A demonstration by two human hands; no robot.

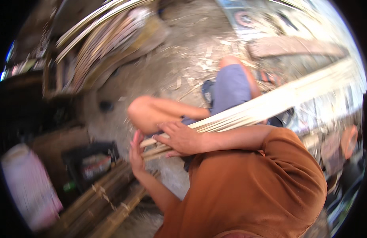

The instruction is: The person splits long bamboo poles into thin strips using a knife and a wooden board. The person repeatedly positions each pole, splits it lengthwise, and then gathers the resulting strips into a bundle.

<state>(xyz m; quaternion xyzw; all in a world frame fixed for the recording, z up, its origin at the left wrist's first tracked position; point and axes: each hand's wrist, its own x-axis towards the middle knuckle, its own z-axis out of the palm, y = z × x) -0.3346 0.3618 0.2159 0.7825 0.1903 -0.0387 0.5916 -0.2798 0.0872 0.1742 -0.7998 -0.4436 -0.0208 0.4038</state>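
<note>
A long bundle of pale split bamboo strips (247, 115) slants across my lap, its far end reaching up to the right. My right hand (181, 139) is wrapped over the bundle close to its left end, fingers partly spread across the strips. At that end my left hand (136, 152) stands upright with fingers stretched, its palm facing the strip ends. Whether the palm presses on them is hard to tell. Part of the bundle passes behind my right forearm.
Thicker bamboo poles (100, 202) lie at the lower left beside a dark crate (90, 162) and a pale pinkish sack (31, 186). More strips (98, 47) rest at the upper left. Shavings (207, 59) litter the floor; a wooden plank (294, 47) lies upper right.
</note>
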